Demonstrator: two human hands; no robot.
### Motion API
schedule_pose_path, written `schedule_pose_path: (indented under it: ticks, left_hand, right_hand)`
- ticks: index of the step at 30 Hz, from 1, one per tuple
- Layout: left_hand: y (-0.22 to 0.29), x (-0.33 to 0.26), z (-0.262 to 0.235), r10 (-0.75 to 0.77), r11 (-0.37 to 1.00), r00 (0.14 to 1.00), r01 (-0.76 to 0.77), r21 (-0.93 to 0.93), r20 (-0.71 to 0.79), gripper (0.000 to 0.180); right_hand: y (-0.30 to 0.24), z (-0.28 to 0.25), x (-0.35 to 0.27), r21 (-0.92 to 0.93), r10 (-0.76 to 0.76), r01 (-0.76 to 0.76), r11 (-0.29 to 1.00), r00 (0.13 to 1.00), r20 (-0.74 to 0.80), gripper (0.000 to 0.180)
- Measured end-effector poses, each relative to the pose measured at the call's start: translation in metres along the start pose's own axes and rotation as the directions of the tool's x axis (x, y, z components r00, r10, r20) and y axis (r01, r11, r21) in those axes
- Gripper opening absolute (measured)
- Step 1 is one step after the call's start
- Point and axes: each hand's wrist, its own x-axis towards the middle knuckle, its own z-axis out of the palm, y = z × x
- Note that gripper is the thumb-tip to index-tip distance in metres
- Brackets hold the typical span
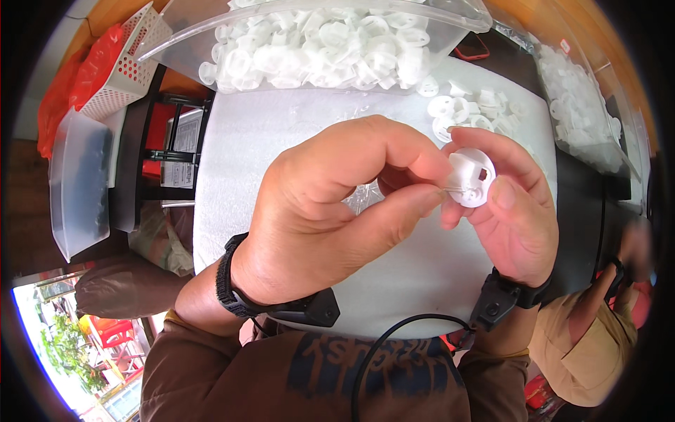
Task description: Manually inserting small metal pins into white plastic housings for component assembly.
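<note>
Right hand (517,211) grips a white disc (472,178), left hand (330,204) pinches a thin pin (455,190) at it, not yet seated.

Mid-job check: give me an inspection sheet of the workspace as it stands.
Surface: white pad on a dark table.
Job's things: round white plastic part held in right hand; left hand pinches a thin metal pin at it.
Clutter: loose white parts on the pad; clear bag of white parts behind; second bag at right.
Grippers: both hands closed on the work.
Cables: black cable near the wrists.
Surroundings: clear bin, white basket, another person's arm at right.
</note>
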Motion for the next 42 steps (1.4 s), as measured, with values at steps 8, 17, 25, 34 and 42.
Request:
schedule_pose_path:
  ticks: [8, 17, 25, 34, 42]
  left_hand:
    - [0.001, 0.0, 0.001, 0.075, 0.997, 0.997, -0.075, 0.017, 0.002, 0.02]
    - [0.0, -0.001, -0.001, 0.112, 0.984, 0.993, -0.114, 0.138, 0.018, 0.021]
    - [0.0, 0.001, -0.002, 0.127, 0.967, 0.991, -0.131, 0.217, 0.03, 0.02]
    - [-0.001, 0.0, -0.001, 0.116, 0.965, 0.993, -0.12, 0.235, 0.031, 0.019]
    - [-0.002, 0.0, -0.001, 0.129, 0.956, 0.991, -0.133, 0.262, 0.033, 0.019]
  right_hand:
    - [0.004, -0.006, 0.0, -0.054, -0.025, 0.029, 0.998, 0.997, 0.068, 0.056]
    - [0.005, -0.005, 0.001, -0.075, -0.015, 0.019, 0.997, 0.998, 0.056, 0.056]
    - [0.005, -0.009, 0.001, -0.097, -0.012, 0.023, 0.995, 0.994, 0.107, 0.056]
    - [0.004, -0.01, 0.001, -0.096, -0.001, 0.011, 0.995, 0.994, 0.106, 0.055]
    - [0.005, -0.012, 0.0, -0.142, -0.019, 0.03, 0.989, 0.997, 0.074, 0.056]
